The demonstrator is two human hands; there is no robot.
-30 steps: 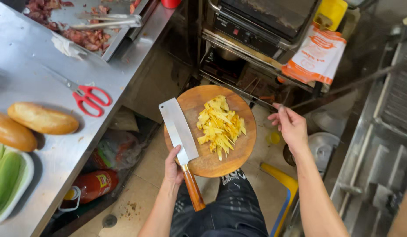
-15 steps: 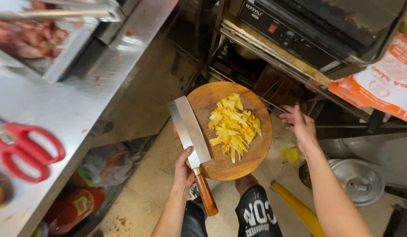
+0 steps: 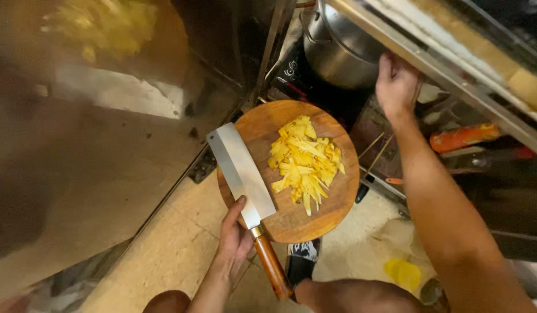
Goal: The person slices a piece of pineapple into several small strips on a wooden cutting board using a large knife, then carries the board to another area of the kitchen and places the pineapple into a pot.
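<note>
My left hand grips the near edge of a round wooden cutting board and pins a wide steel cleaver with a wooden handle flat against it. A heap of yellow sliced strips lies on the board. The board is held in the air above the floor. My right hand reaches up under a metal shelf, beside a steel pot; whether it grasps anything I cannot tell.
A metal shelf edge runs diagonally at the upper right. A blurred steel counter side fills the left. Tiled floor lies below. A red-orange item lies on a lower rack. My knee shows at the bottom.
I have bent lower: the counter top with scissors has left the view. My right hand has risen from beside the board to the shelf by the pot. The board stays in my left hand.
</note>
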